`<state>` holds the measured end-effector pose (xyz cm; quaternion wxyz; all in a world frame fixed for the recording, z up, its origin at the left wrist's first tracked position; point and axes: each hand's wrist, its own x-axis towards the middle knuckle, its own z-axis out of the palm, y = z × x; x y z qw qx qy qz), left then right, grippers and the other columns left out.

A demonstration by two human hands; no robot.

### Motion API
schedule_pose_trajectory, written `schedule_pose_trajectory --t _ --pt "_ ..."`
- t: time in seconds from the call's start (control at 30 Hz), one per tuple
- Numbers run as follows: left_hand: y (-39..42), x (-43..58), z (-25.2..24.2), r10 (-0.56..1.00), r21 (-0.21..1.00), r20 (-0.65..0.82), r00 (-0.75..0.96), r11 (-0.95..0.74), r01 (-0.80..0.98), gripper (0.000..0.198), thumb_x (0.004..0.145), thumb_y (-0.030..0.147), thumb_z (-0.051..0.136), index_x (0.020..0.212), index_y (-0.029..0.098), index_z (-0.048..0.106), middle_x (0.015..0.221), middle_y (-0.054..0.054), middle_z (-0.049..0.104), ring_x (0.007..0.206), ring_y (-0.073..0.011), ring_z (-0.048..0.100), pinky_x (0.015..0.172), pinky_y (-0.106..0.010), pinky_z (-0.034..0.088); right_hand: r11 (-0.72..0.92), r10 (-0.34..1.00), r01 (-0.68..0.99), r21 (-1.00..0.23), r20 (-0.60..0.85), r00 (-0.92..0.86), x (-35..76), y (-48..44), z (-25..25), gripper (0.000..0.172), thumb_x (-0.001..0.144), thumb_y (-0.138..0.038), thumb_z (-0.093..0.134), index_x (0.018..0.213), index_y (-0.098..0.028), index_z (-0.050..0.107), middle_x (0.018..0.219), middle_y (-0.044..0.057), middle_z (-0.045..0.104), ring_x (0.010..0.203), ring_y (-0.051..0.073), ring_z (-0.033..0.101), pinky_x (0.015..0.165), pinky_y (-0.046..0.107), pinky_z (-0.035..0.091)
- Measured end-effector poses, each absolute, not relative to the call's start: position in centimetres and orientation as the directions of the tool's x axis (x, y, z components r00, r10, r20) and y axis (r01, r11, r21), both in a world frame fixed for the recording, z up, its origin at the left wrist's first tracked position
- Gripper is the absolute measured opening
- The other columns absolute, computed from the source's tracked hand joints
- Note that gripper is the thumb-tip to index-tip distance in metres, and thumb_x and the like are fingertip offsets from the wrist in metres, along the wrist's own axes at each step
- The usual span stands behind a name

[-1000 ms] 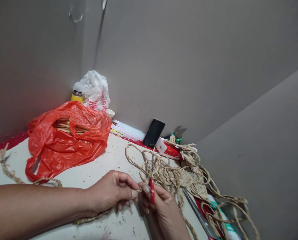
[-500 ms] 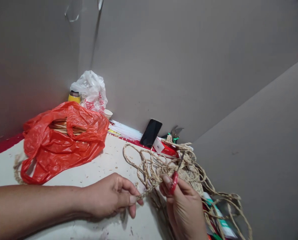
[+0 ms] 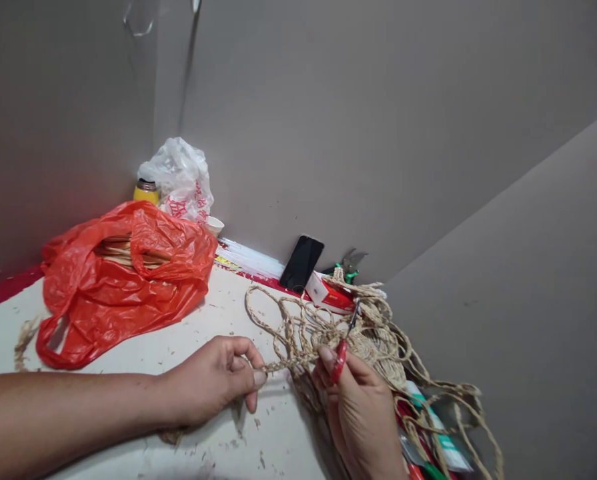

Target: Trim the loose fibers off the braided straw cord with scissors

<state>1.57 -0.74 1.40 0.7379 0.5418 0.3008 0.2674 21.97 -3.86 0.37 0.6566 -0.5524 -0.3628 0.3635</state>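
My left hand (image 3: 223, 373) pinches one end of a braided straw cord (image 3: 284, 364) between thumb and fingers. The cord runs across to my right hand (image 3: 361, 413), whose thumb and forefinger close on it. Hooked in that same right hand are small scissors (image 3: 339, 361) with red handles, their dark blades pointing up and away. Behind the hands lies a tangled heap of the same braided cord (image 3: 378, 343), its loops spreading over the right side of the table.
A red plastic bag (image 3: 128, 293) holding flat straw-coloured strips lies at left. Behind it are a white plastic bag (image 3: 181, 177), a yellow jar (image 3: 146, 192) and a white cup (image 3: 214, 225). A phone (image 3: 302, 263) leans near the wall, beside green-handled pliers (image 3: 349, 267). Scraps litter the white tabletop (image 3: 223, 313).
Both hands have shifted slightly left and up, the left one further, and the cord between them is now straighter. The scissors have moved along with the right hand.
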Motion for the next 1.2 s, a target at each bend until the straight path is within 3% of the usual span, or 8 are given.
schedule_pose_trajectory --t 0.1,0.37,0.53,0.7,0.93,1.0,1.1,1.2 --pt "-1.2 1.7 1.6 0.669 0.952 -0.179 0.722 0.303 -0.045 0.033 0.078 0.047 0.063 0.078 0.015 0.054 0.057 0.002 0.062 0.037 -0.0033 0.024 0.039 -0.02 0.014 0.125 0.872 -0.136 -0.983 0.044 0.487 21.9 -3.8 0.5 0.028 0.061 -0.039 0.082 0.064 -0.017 0.065 0.056 -0.003 0.053 0.05 0.01 0.041 0.045 0.021 0.035" --pt "-1.8 1.5 2.1 0.538 0.899 -0.253 0.804 0.437 -0.01 0.034 0.072 0.047 0.067 0.074 0.013 0.065 0.072 -0.003 0.063 0.056 -0.0079 0.047 0.056 -0.021 0.037 0.075 0.902 -0.148 -0.986 0.005 0.431 21.8 -4.1 0.4 0.026 0.063 -0.038 0.081 0.065 -0.018 0.065 0.056 -0.003 0.052 0.05 0.01 0.041 0.045 0.021 0.034" --pt "-1.0 1.1 1.9 0.731 0.97 -0.215 0.647 0.081 0.231 0.022 0.078 0.032 0.058 0.086 0.014 0.067 0.071 -0.001 0.059 0.065 -0.0116 0.048 0.064 -0.023 0.036 0.102 0.875 -0.037 -0.994 0.072 0.478 21.3 -4.6 0.6 0.026 0.06 -0.039 0.082 0.067 -0.017 0.069 0.061 0.0 0.059 0.057 0.014 0.049 0.053 0.025 0.041" --pt "-1.9 0.9 2.8 0.802 0.778 -0.004 0.598 -0.372 0.505 0.029 0.07 0.034 0.066 0.096 0.02 0.062 0.09 -0.005 0.063 0.081 -0.0214 0.052 0.071 -0.029 0.035 0.078 0.879 0.032 -0.996 0.084 0.469 19.8 -5.4 1.4 0.027 0.054 -0.037 0.084 0.064 -0.017 0.07 0.064 0.003 0.062 0.064 0.018 0.053 0.056 0.026 0.043" --pt "-2.2 0.9 2.8 0.714 0.654 0.028 0.699 -0.543 0.528 0.016 0.082 0.025 0.051 0.069 0.019 0.057 0.067 -0.005 0.059 0.068 -0.0189 0.049 0.068 -0.032 0.034 0.094 0.856 0.06 -0.994 0.111 0.505 19.8 -5.7 1.2 0.027 0.059 -0.039 0.082 0.066 -0.016 0.07 0.062 0.001 0.058 0.06 0.014 0.047 0.053 0.024 0.039" --pt "-2.2 1.0 2.6 0.729 0.782 0.02 0.685 -0.438 0.443 0.017 0.083 0.024 0.049 0.068 0.019 0.056 0.066 -0.003 0.058 0.066 -0.0161 0.048 0.067 -0.03 0.035 0.081 0.848 0.013 -0.997 0.076 0.524 20.2 -5.3 1.0 0.028 0.061 -0.04 0.081 0.07 -0.016 0.07 0.061 0.0 0.057 0.058 0.013 0.044 0.052 0.023 0.038" --pt "-2.3 1.3 2.5 0.704 0.984 -0.146 0.695 0.033 0.174 0.016 0.081 0.034 0.055 0.077 0.018 0.054 0.066 -0.001 0.058 0.06 -0.0116 0.049 0.059 -0.025 0.038 0.089 0.854 -0.076 -0.993 0.037 0.519 20.8 -4.5 0.9 0.03 0.061 -0.04 0.081 0.064 -0.016 0.065 0.057 -0.003 0.05 0.054 0.011 0.039 0.048 0.022 0.035" --pt "-2.1 1.6 2.7 0.584 0.888 -0.294 0.757 0.46 -0.01 0.031 0.073 0.044 0.065 0.083 0.018 0.051 0.062 0.001 0.057 0.048 -0.0073 0.044 0.044 -0.019 0.034 0.07 0.873 -0.166 -0.984 -0.02 0.488 21.0 -3.8 0.7 0.034 0.061 -0.042 0.081 0.06 -0.016 0.059 0.053 -0.005 0.043 0.05 0.009 0.033 0.045 0.021 0.03"
